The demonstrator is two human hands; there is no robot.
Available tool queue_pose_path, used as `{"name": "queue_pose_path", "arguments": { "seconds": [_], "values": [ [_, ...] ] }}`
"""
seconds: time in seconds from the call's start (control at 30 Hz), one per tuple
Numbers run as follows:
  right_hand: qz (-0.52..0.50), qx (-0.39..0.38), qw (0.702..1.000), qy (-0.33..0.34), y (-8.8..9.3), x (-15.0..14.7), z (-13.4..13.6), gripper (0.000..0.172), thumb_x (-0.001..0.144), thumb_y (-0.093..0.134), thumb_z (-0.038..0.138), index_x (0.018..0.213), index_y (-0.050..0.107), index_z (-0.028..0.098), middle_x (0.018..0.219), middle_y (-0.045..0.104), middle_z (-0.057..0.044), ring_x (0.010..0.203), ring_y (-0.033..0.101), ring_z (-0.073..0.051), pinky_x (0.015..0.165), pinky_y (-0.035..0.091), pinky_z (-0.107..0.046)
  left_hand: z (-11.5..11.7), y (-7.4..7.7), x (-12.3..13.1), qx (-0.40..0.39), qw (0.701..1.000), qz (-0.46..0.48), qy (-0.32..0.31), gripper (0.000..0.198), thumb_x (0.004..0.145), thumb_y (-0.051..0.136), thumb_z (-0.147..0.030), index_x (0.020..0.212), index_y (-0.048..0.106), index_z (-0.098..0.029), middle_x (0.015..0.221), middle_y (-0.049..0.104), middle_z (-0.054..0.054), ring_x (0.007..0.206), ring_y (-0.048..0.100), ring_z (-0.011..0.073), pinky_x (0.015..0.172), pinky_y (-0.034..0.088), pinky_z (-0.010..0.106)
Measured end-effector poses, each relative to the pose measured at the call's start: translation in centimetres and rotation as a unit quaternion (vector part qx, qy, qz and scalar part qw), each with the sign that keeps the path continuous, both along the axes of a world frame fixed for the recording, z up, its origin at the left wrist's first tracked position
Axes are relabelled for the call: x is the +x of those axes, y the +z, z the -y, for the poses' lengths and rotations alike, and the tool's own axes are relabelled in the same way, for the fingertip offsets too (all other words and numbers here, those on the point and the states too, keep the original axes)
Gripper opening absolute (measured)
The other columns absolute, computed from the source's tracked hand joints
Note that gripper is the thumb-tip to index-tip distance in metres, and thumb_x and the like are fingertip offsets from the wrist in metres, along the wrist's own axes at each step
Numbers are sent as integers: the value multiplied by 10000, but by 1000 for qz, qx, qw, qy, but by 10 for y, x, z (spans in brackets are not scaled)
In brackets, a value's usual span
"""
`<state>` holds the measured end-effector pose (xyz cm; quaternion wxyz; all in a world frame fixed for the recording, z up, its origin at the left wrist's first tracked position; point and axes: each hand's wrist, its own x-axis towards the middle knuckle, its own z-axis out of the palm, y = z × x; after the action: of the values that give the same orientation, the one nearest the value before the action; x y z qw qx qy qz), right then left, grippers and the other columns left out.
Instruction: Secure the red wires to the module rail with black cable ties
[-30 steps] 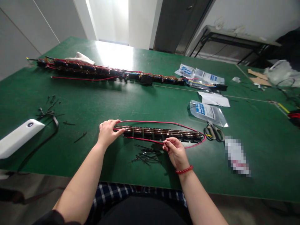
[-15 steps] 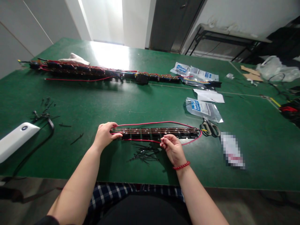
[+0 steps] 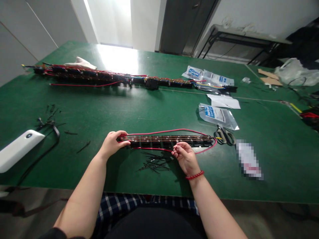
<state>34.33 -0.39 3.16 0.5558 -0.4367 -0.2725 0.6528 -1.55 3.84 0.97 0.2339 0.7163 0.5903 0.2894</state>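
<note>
The left grip [image 3: 113, 144] is closed around the near-left end of a long black segmented strip with thin copper-coloured lines [image 3: 156, 143], which lies on the green worktop [image 3: 119, 113] between the two grips. The right grip [image 3: 185, 157] has its fingertips together, apparently pinching a thin red insulated cable [image 3: 184, 129] looped around the strip. A hard pull by the right grip could twist the strip or strain the cable at the end under the left grip. The loose heap of thin black plastic ties [image 3: 156, 162], just left of the right grip, could snag or scatter if that grip sweeps across it.

The strip's end is hidden inside the left grip, and the pinched bit of cable is covered by the right grip's fingertips. Beyond the right grip, the blades of the grey-and-black-handled scissors [image 3: 228, 136] cannot be made out.
</note>
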Motion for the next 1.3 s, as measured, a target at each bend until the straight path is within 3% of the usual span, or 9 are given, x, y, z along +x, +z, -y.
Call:
{"name": "queue_pose_path", "arguments": {
  "seconds": [0.27, 0.97, 1.3],
  "values": [
    [-1, 0, 1000, 2, -1, 1, -1, 278, 657, 887, 300, 860, 703, 255, 769, 725, 34, 637, 663, -75, 614, 560, -180, 2, 9, -3, -28, 998, 32, -40, 353, 759, 734, -465, 1008, 706, -216, 963, 745, 50, 896, 651, 223, 852, 506, 386],
    [15, 4, 1000, -5, -4, 1, -3, 259, 649, 897, 295, 790, 688, 235, 766, 721, 35, 653, 665, -77, 628, 578, -190, 2, 9, 0, 0, 999, 36, -33, 279, 753, 760, -431, 955, 729, -243, 916, 753, 21, 827, 651, 194, 812, 496, 339],
    [54, 11, 998, -6, 6, -8, -3, 291, 664, 880, 354, 811, 661, 232, 749, 716, 29, 604, 620, -81, 562, 530, -190, -2, 8, 0, 12, 996, 30, -80, 359, 772, 742, -470, 1047, 734, -240, 913, 766, 30, 719, 640, 155, 800, 495, 331]
  ]
}}
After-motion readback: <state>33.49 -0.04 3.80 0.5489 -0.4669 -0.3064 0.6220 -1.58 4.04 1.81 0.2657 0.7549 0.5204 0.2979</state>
